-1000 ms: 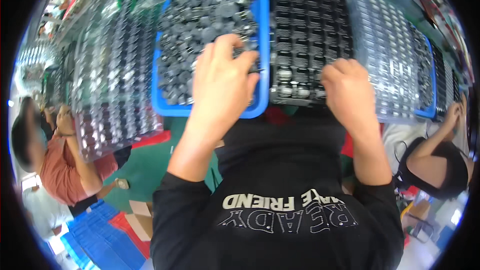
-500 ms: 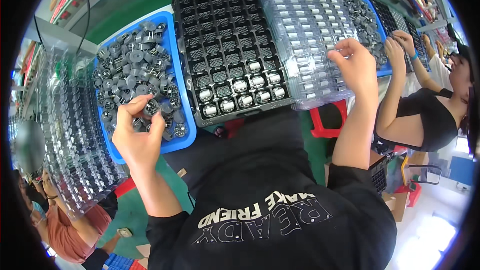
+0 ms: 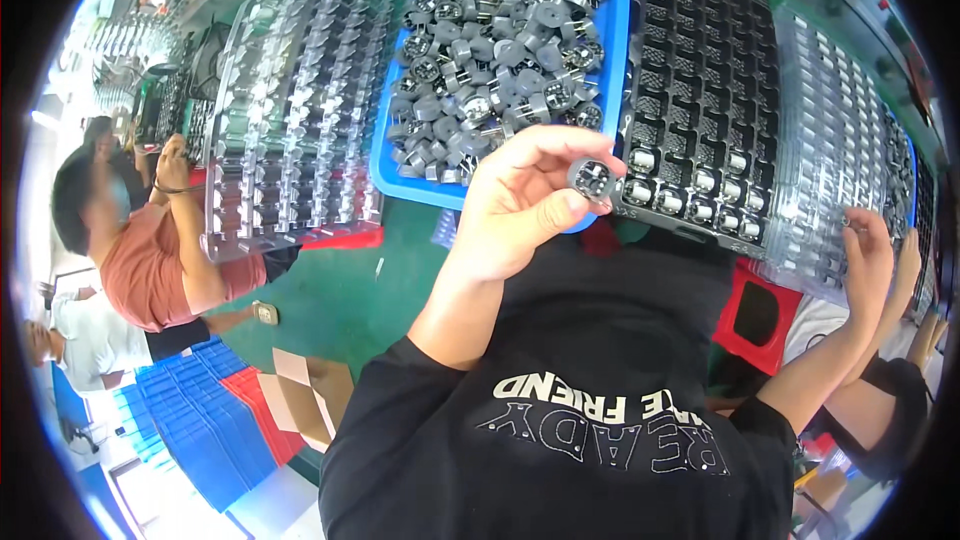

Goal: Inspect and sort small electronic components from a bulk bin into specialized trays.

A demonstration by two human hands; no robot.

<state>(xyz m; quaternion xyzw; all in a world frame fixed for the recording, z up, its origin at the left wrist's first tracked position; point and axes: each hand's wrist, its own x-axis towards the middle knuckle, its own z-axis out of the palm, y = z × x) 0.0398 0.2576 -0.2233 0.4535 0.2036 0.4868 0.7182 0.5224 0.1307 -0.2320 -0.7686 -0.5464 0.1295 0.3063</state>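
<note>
My left hand (image 3: 510,205) is closed, pinching a round grey plastic part (image 3: 590,178) between thumb and fingers. Its dark inner side with small metal bits faces up. The hand is at the near right corner of a blue bin (image 3: 385,145) heaped with similar grey parts, beside the black compartment tray (image 3: 690,223). Some near pockets of that tray hold parts with silver cylinders. Farther right, my right hand (image 3: 868,250) is closed at the fingertips over the near edge of stacked clear trays (image 3: 800,250) of silver cylinders; a tiny glint shows there, too small to name.
Upright-looking clear blister trays (image 3: 295,110) stand left of the bin. A person in a reddish shirt (image 3: 155,275) works beyond them. Nearer are a red stool (image 3: 755,315), an open cardboard box (image 3: 305,395) and blue crates (image 3: 205,420). Another worker's arm is close to my right hand.
The view has swung left, so the bin and trays appear farther right. My left hand has brought the grey part out from over the bin to its near right corner.
</note>
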